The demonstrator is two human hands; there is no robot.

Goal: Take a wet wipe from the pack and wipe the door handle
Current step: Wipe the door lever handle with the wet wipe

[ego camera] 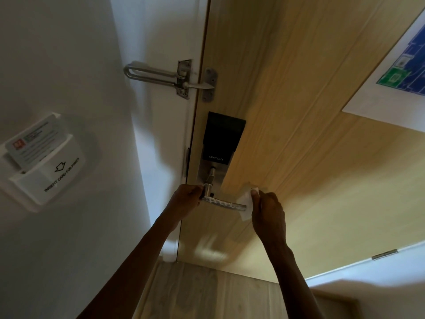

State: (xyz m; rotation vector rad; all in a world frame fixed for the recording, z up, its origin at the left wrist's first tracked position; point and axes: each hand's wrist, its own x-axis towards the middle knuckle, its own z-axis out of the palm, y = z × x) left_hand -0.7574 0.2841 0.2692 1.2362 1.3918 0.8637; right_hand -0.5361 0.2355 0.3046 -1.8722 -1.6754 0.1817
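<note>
Door handle (pixel 226 203) flanked (both hands) — midspan free.

The black lock panel (pixel 222 138) on the door has "SMART LOCK" printed in small pale letters near its bottom edge. The white card holder (pixel 49 178) on the wall says "INSERT CARD FOR POWER" under an arrow outline, and the card (pixel 32 140) stuck in it has print way too blurry to read. Same goes for the blue and green poster (pixel 404 65) on the door, can't make out any words.
</note>
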